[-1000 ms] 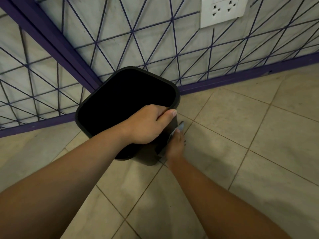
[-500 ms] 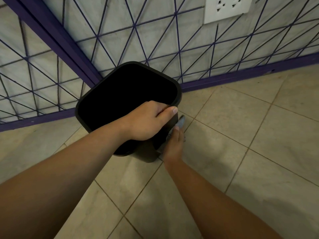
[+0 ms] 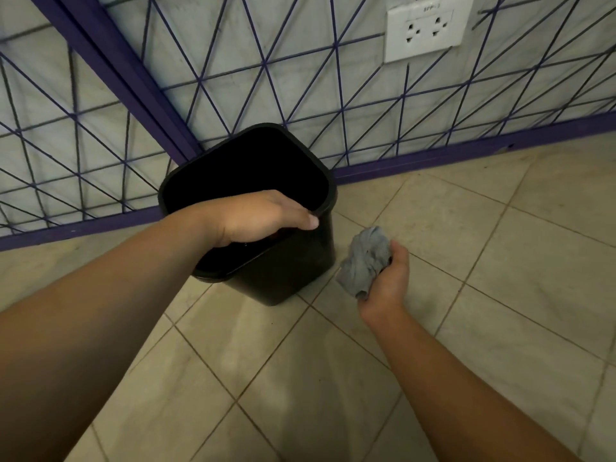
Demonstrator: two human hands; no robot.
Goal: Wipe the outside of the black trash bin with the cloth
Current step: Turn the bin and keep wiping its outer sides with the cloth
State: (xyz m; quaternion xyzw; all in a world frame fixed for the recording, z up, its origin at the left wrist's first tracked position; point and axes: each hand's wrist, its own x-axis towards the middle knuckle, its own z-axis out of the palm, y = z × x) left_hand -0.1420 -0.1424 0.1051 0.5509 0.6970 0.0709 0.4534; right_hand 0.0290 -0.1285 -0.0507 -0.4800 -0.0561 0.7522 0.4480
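We see the black bin standing on the tiled floor at the centre of the frame, in the corner where two walls with a purple line pattern meet. Its mouth faces us and the inside is all dark, so we cannot tell whether anything lies in it. The left hand comes in from the lower left and grips the near rim, thumb laid along the outside edge, fingers curled over into the opening. Just right of the bin, and apart from its side, the right hand holds a bunched grey cloth, fingers curled round it from below. A white double socket sits on the wall at the upper right.
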